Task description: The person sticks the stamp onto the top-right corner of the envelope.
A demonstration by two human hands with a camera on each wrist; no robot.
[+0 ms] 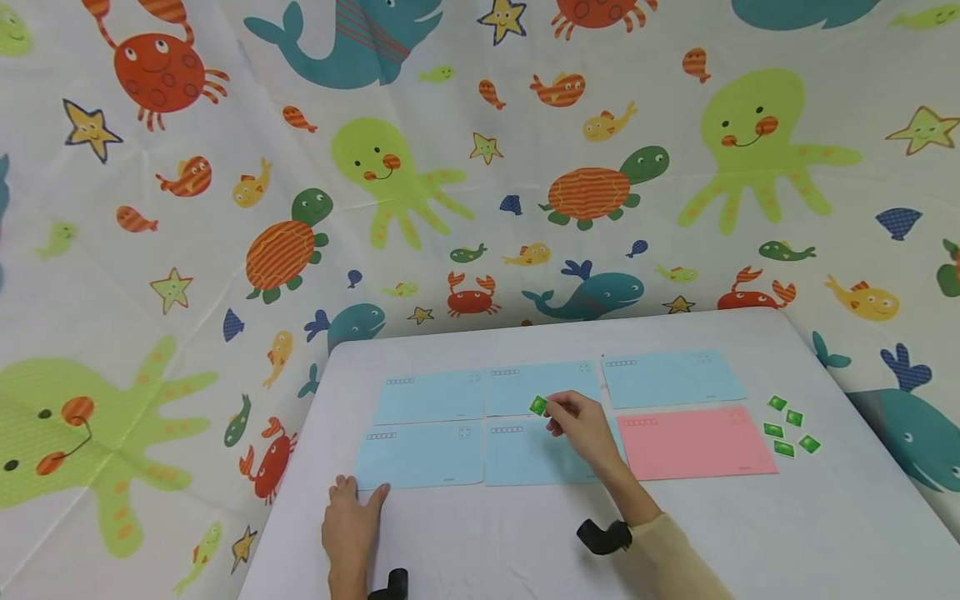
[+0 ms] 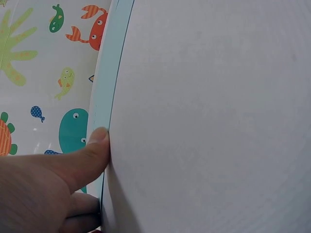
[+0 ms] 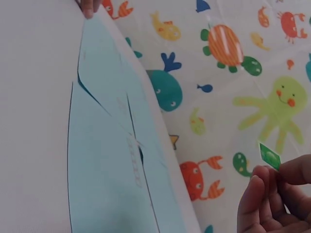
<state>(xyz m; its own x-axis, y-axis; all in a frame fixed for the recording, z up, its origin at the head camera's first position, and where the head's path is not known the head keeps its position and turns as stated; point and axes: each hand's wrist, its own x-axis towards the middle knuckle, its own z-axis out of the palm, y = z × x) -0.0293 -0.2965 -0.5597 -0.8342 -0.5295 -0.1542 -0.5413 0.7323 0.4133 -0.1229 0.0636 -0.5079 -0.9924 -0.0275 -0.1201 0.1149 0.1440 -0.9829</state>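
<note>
My right hand (image 1: pixel 585 425) pinches a small green stamp (image 1: pixel 538 406) between thumb and fingertips, above the blue envelopes in the middle. The right wrist view shows this stamp (image 3: pixel 270 156) by one end, its green face partly visible. Below the hand lies the lower middle blue envelope (image 1: pixel 525 462), and behind it the upper middle one (image 1: pixel 536 383). At the near left corner of the lower left blue envelope (image 1: pixel 420 462) rests my left hand (image 1: pixel 350 521), fingers extended. Its thumb (image 2: pixel 99 141) touches the envelope's edge in the left wrist view.
Two more blue envelopes lie upper left (image 1: pixel 431 400) and upper right (image 1: pixel 675 383). A pink envelope (image 1: pixel 697 446) is at the lower right. Several loose green stamps (image 1: pixel 783 450) lie right of it on the white table (image 1: pixel 480 542). A sea-animal cloth (image 1: pixel 480 175) hangs behind.
</note>
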